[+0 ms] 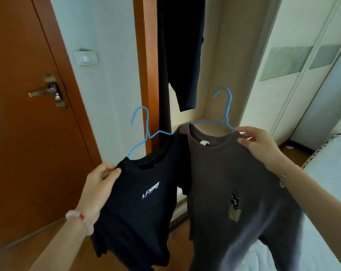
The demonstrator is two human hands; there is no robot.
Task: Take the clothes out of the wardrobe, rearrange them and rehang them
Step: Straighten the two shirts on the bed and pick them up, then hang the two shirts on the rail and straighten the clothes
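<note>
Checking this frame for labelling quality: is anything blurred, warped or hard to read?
Head view: wide-angle lens bows the brown wooden door and wardrobe edges; the grey-brown T-shirt smears with motion blur at its lower hem, its right hand slightly soft; the black logo T-shirt in the left hand is sharp, print legible; soft, even daylight, no glare.

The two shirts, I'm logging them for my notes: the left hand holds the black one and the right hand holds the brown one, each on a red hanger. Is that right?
Not quite: the head view shows both hangers are blue, not red. The left hand holds the black shirt on a blue hanger, and the right hand holds the brown shirt on another blue hanger.
</note>
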